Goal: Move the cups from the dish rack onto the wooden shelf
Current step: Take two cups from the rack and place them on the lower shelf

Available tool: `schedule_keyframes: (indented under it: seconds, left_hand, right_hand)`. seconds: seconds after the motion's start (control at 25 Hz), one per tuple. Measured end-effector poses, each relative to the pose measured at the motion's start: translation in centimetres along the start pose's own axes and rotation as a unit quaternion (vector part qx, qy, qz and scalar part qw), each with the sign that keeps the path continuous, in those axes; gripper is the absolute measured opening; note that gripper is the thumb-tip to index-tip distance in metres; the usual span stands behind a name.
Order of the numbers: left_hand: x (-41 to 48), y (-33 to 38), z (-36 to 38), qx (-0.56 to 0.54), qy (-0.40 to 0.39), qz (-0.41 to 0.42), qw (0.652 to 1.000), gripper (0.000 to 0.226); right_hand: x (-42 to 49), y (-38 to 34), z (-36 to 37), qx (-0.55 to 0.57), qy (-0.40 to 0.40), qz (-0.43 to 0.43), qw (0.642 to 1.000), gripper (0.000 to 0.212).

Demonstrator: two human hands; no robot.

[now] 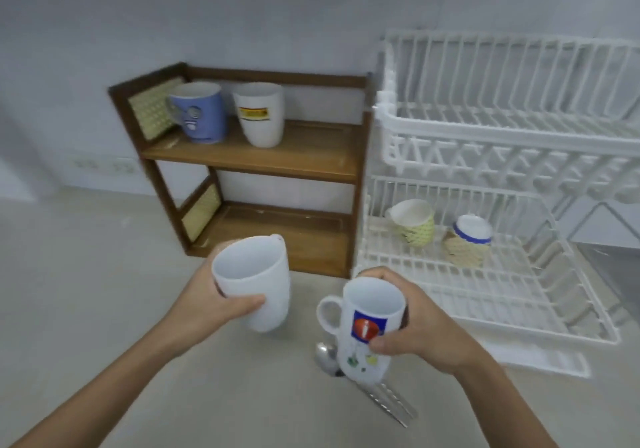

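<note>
My left hand (211,304) grips a plain white cup (252,285), held upright above the counter in front of the wooden shelf (249,160). My right hand (412,326) grips a white mug with a blue and red logo (367,326), its handle pointing left. On the shelf's upper board stand a blue mug (201,111) and a white cup with a yellow label (259,113). The lower board is bare. In the lower tier of the white dish rack (485,274) lie a yellow patterned cup (415,227) and a blue-rimmed cup (471,238), both tipped over.
A spoon (327,357) and other cutlery (391,404) lie on the beige counter under my right hand. The rack's upper tier (502,101) holds nothing. A white drip tray (540,357) sticks out below the rack. The wall is close behind the shelf.
</note>
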State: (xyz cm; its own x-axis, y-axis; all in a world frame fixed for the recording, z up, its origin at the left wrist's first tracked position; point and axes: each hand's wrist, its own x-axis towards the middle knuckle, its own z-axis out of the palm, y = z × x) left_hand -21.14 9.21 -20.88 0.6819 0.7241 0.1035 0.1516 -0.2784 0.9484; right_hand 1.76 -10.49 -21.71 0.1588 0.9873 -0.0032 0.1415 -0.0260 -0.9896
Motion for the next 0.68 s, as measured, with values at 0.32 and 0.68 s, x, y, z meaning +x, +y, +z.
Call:
schedule_keyframes:
  seconds: [0.32, 0.68]
  left_hand:
    - [10.0, -8.7, -6.7, 0.126, 0.120, -0.100, 0.980, 0.085]
    - [19.0, -13.3, -8.0, 0.153, 0.145, -0.108, 0.972, 0.080]
  right_hand:
    - [14.4, 0.9, 9.9, -0.253, 0.139, 0.078, 0.954, 0.063]
    - [29.2, 2.4, 8.2, -0.343, 0.236, 0.178, 0.892, 0.074]
